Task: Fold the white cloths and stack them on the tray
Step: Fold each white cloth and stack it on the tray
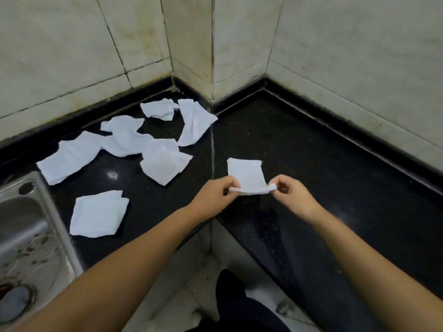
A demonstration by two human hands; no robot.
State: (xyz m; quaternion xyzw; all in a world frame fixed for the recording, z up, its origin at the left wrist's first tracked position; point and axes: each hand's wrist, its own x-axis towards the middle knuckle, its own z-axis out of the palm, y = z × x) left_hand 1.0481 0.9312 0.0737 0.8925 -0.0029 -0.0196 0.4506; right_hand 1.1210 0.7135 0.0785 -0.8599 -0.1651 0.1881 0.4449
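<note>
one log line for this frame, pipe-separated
step: folding | left hand + right hand: pinching ends of white cloth above counter | loose cloths: unfolded, left | tray: not in view

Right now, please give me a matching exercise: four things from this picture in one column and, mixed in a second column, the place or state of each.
Column 1:
1. held cloth
2. folded cloth
3. crumpled cloths
4. sink

Column 2:
A. scattered near the wall corner
B. lying alone beside the sink
C. at the left edge, steel
D. pinched by left hand and right hand

Pairs: 1-D, 2-B, 3-A, 4-C
</note>
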